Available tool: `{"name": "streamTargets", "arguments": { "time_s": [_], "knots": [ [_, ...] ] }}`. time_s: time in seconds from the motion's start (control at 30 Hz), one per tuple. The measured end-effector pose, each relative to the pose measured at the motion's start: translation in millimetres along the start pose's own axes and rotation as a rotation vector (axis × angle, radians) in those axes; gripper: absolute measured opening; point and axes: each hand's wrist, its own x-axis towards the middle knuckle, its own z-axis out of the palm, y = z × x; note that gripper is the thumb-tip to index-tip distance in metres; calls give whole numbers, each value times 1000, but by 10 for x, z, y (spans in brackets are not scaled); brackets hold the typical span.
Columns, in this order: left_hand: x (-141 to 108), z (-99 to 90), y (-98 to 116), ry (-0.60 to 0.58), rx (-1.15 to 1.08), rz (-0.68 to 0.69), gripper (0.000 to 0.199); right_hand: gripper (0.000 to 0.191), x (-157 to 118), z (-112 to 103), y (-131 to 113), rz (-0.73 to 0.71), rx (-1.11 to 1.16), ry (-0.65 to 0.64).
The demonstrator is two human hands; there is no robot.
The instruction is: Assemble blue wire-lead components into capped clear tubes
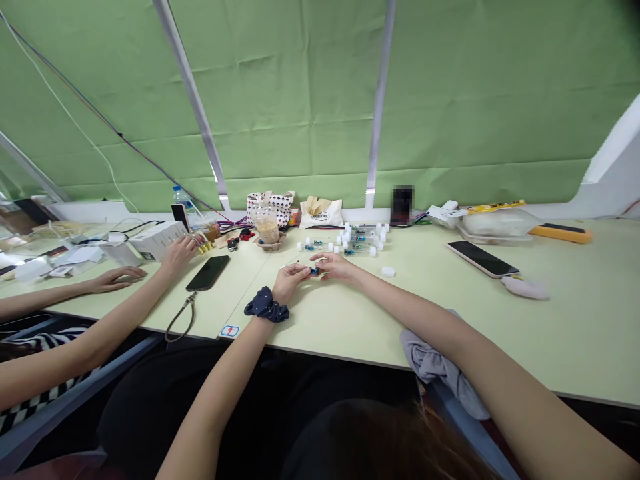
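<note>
Close together over the table, my left hand point(290, 279) and my right hand point(334, 267) pinch a small blue and dark piece point(315, 271) between their fingertips. It is too small to tell its kind. A dark dotted scrunchie point(267, 305) circles my left wrist. Just beyond my hands lie several clear tubes with white caps point(363, 239), with blue bits inside. One such tube point(316, 247) lies apart on the left, nearest my fingers. To the right of my right hand, a loose white cap point(388, 271) rests on the table.
A co-worker's hands point(180, 253) are at the left, by a white box point(159, 240). A phone with a strap point(209, 273) lies left of me, another phone point(483, 259) right. A drink cup point(267, 227), bags point(321, 213) and a plastic container point(495, 227) stand along the back.
</note>
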Motion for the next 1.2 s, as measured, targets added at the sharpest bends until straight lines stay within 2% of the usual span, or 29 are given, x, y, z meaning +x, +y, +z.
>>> {"name": "streamTargets", "arguments": {
  "time_s": [0.2, 0.67, 0.77, 0.87, 0.97, 1.07, 1.13, 1.2],
  "knots": [
    [-12, 9, 16, -14, -9, 0, 34, 34, 6, -6, 10, -2, -2, -26],
    [5, -14, -18, -17, 10, 6, 31, 29, 73, -44, 94, -6, -48, -74],
    [12, -17, -24, 28, 45, 12, 32, 30, 101, 11, 106, -71, -248, 45],
    [4, -3, -17, 36, 132, 35, 30, 38, 92, 94, 87, -311, -570, 188],
    [-6, 14, -22, 17, 231, 84, 25, 47, 29, 188, 51, -485, -841, 169],
    [-14, 30, -43, -5, 334, 110, 19, 40, -37, 275, 29, -443, -1021, 140],
    [-19, 51, -46, -22, 387, 96, 18, 32, -47, 312, 17, -367, -1108, 168],
    [-20, 92, -28, -36, 422, 99, 20, 33, -24, 315, -15, -280, -1175, 211]
  ]
}}
